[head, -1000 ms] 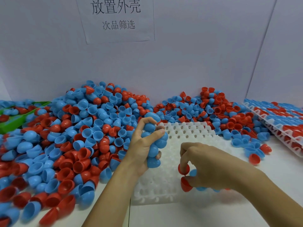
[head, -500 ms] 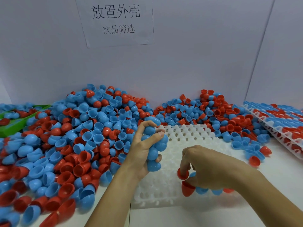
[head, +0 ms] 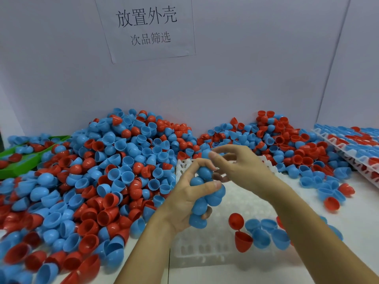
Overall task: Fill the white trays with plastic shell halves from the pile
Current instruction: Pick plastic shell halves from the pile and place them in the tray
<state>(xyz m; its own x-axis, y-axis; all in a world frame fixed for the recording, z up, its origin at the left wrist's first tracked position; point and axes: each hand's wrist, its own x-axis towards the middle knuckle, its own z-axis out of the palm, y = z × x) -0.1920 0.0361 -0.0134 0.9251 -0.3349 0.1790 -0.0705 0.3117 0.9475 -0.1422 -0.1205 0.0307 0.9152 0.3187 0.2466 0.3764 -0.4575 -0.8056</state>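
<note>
My left hand (head: 184, 197) grips a nested stack of blue shell halves (head: 202, 203) above the white tray (head: 205, 255). My right hand (head: 244, 171) has come over the stack's top, its index finger and thumb pinching the uppermost blue shell half (head: 205, 154). On the tray's near right part sit two red halves (head: 239, 230) and a short row of blue halves (head: 266, 234). The big pile of red and blue shell halves (head: 106, 173) lies left of and behind the tray.
Filled white trays (head: 356, 148) are stacked at the far right. A green bin (head: 22, 162) with shells stands at the far left. Loose shells (head: 330, 193) lie right of the tray. A paper sign (head: 145, 27) hangs on the back wall.
My right hand let go of the red halves on the tray's front row and rose to the top of the blue stack. My left hand shifted slightly right with the stack.
</note>
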